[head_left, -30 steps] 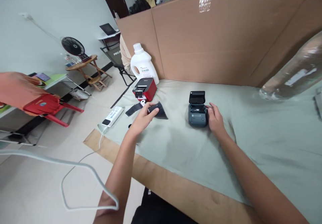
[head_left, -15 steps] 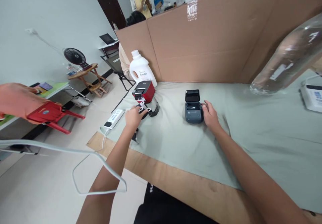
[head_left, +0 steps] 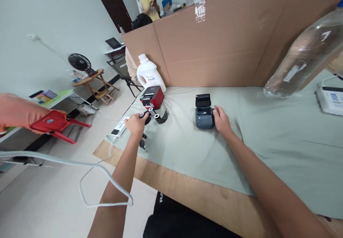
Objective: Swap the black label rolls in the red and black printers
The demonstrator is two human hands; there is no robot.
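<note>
My left hand point(head_left: 135, 124) is closed on a small black ribbon roll point(head_left: 144, 115), partly covered by the fingers. Just right of it, more black rolls with white cores point(head_left: 162, 117) lie on the cloth, one trailing a loose strip. Another crumpled black strip point(head_left: 143, 144) lies below my wrist. A dark grey portable label printer point(head_left: 204, 120) stands upright with its lid raised, its inner bay exposed. My right hand point(head_left: 222, 121) grips the printer's right side, some fingers hidden behind it. Behind the rolls sits a red and black printer point(head_left: 153, 97).
A white jug point(head_left: 151, 74) stands at the back left before a cardboard screen point(head_left: 214, 45). A white power strip point(head_left: 119, 126) lies left of my left hand. A large clear bottle point(head_left: 297, 59) leans at the right. A white cable point(head_left: 80, 161) crosses the lower left.
My left hand has drawn slightly left, away from the other rolls, with a black roll in its fingers. My right hand stays at the grey printer. The view has shifted a little.
</note>
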